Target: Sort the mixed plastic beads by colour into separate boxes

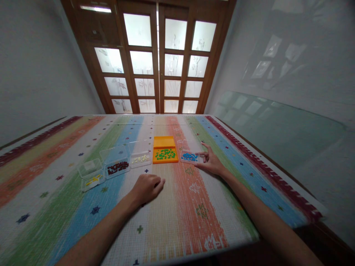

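Note:
My left hand (148,189) rests on the striped cloth as a loose fist, its thumb pointing right and its fingertips tucked out of sight. At the right end of a clear plastic box (183,161) is my right hand (210,159), fingers apart, one stretched up and another reaching to the box's edge; the thumb lies along its front corner. Small blue pieces (189,157) fill much of that box. Just left of it stands an orange case (163,141), its lid raised, with many small green pieces (165,154) inside.
Left of the orange case stand open clear boxes: one with cream pieces (141,159), one with dark red pieces (118,168), one with yellow pieces (93,180). A striped tablecloth (166,221) covers the table. Wooden doors (158,55) with glass panes are beyond; walls flank both sides.

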